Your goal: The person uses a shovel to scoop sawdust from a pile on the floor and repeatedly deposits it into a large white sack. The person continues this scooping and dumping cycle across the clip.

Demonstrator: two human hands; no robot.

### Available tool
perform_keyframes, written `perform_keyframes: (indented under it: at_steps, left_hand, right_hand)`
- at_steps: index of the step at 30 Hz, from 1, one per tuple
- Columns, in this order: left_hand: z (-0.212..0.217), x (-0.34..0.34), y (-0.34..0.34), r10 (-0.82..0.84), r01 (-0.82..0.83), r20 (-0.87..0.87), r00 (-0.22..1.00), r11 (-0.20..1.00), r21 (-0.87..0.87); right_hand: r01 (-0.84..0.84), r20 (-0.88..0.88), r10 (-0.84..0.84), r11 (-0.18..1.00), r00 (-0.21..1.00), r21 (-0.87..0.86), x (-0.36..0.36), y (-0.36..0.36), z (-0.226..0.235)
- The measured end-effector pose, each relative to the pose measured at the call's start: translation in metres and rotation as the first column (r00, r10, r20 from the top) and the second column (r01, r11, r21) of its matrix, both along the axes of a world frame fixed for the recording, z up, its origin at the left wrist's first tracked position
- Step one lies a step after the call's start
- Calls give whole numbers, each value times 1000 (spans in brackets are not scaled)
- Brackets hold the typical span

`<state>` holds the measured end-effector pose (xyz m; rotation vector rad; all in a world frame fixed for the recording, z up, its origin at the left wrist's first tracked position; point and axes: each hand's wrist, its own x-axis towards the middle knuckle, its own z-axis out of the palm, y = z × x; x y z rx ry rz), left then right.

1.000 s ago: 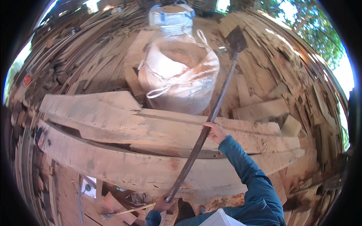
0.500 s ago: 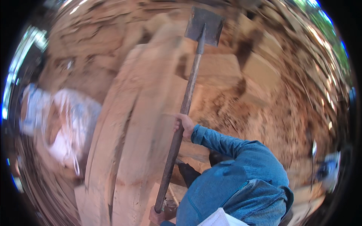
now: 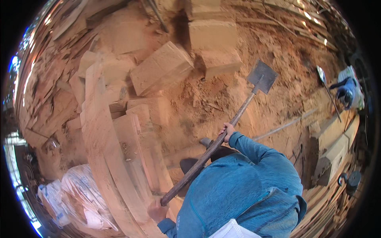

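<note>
Both grips [image 3: 158, 210] [image 3: 227, 131] clasp the shovel [image 3: 222, 135] handle.

The ground [image 3: 206, 103] was loose reddish sawdust and soil, lit by strong daylight. Rough-sawn timber blocks [image 3: 160, 67] lay at the upper centre of the frame. Long curved planks [image 3: 99, 131] ran down the left side. White sacks [image 3: 79, 194] sat at the lower left. Stacked beams [image 3: 331, 146] stood at the right, and scrap boards [image 3: 47, 91] covered the far left.
</note>
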<state>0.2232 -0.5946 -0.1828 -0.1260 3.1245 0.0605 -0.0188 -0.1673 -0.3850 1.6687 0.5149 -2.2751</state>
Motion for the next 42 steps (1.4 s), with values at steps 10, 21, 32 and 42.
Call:
perform_keyframes:
  at_steps: [10,21,32,42]
  left_hand:
    - [22,-174,12,-427,444,159,890,892,-88]
    - [-8,-324,60,-759,765,108,643,643,-37]
    - [-28,-385,221,-813,819,119,570,574,6]
    - [-75,-426,404,-768,781,166,618,624,-20]
  right_hand:
    - [440,66,-438,898,897,-17,91,51,-42]
    - [722,50,-725,689,687,67,153,71,-34]
    - [834,44,-840,542,540,108,149,211,-42]
    - [791,63,-789,612,611,-6,40,436,-65]
